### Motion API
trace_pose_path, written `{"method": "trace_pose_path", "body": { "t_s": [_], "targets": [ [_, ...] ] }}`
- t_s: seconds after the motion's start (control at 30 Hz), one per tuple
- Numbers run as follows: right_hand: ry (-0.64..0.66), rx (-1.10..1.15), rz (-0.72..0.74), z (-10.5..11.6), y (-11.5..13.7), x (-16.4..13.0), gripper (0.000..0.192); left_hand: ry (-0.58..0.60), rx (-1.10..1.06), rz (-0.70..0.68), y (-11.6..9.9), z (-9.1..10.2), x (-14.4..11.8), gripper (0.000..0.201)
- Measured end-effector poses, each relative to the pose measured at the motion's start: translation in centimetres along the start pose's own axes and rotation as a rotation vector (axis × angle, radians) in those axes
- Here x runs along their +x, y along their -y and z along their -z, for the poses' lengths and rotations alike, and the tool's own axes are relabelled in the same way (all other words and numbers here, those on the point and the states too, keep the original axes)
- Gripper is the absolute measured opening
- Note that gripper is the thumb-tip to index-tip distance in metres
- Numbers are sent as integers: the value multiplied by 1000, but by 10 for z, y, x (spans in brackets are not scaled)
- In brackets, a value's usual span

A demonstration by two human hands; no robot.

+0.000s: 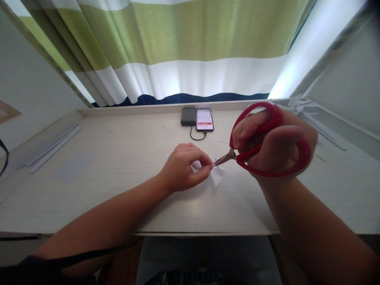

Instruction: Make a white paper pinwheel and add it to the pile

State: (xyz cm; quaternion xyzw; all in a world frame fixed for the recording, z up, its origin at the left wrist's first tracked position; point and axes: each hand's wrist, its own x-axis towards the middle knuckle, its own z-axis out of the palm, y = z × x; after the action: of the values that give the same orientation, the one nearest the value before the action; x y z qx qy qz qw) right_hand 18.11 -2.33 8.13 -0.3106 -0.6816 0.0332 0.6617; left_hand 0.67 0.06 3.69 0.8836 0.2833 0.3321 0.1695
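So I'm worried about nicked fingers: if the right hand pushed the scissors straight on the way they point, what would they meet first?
Probably the paper, already at the tips of the scissors in the right hand; just behind it, the left hand's fingertips. Depth is unclear.

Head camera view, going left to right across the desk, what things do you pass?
Paper strips → left hand pinching a small white paper piece → red scissors in the right hand → paper scraps at the far right. The power bank and phone sit farther back, so I left them out.
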Motion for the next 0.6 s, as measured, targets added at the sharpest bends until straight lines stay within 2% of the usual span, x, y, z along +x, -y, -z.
{"method": "trace_pose_path", "body": {
  "t_s": [0.13,0.5,0.6],
  "targets": [
    [-59,-1,68,-5,-3,0,56,4,1,-7,-1,0,0,5],
    [8,14,-6,1,-1,-5,52,6,0,-2,-1,0,0,5],
    [70,31,-20,5,1,-4,50,14,1,3,-2,0,0,6]
  ]
}}
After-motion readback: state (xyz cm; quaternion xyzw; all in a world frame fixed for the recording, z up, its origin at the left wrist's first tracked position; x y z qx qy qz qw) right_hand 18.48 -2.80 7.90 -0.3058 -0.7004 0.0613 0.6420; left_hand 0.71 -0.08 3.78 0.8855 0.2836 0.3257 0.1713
